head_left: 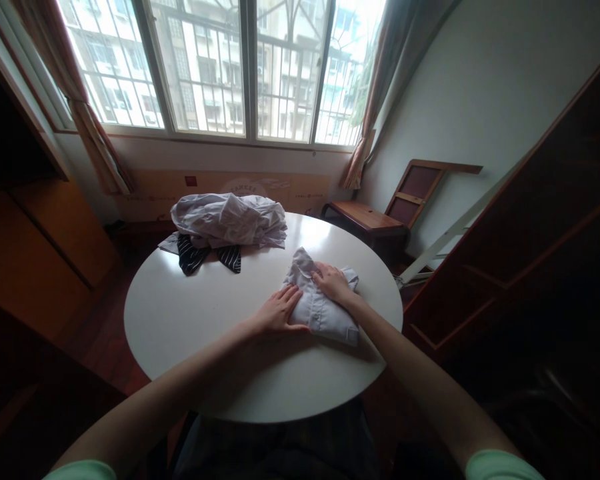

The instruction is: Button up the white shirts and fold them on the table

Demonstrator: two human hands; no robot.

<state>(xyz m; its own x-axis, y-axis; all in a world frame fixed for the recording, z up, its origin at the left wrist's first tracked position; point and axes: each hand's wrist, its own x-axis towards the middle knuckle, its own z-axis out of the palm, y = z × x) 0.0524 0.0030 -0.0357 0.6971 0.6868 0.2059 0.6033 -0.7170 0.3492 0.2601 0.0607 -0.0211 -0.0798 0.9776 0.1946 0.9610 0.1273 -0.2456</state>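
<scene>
Both hands lie flat and unclenched on a folded pale shirt (321, 305): left hand (279, 311) at its near edge, right hand (333, 281) on top; crumpled clothes (229, 220) sit well beyond on the round white table (190, 320).

A single head-worn camera looks forward and down from close above the round white surface (180, 320). It faces the window (220, 67) across the room, with both forearms reaching in from the lower edge.

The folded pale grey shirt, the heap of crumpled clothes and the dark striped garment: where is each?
Folded pale grey shirt (325, 313): head view, on its flat front.
Heap of crumpled clothes (230, 220): head view, top of the pile.
Dark striped garment (190, 255): head view, on its left striped part.
</scene>
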